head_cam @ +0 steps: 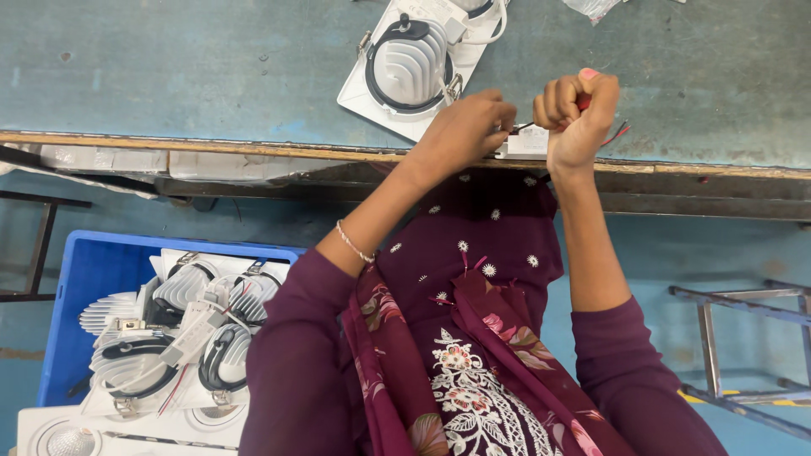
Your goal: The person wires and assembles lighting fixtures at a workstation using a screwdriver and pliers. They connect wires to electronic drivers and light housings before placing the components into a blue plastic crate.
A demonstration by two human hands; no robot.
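With left hand [460, 131] pinching the wire at the small white driver box [525, 143] on the table edge [253, 150] and right hand [577, 114] fisted around the red-handled tool [583, 101], keep box flat, wrist steady, wires [617, 132] clear

The left hand [460, 131] covered most of the small white box [525, 143] at the near edge of the bench [211, 76], so its shape could not be made out. The right hand [579, 114] was fisted around a red tool [584, 101], hiding all but a sliver; its kind could not be told. The thin wires [619, 131] beside that fist were too fine to follow. The white lamp fitting [418, 63] was cut off by the top edge, as was a clear bag [591, 7]. The blue crate [84, 287] ran off the bottom edge.
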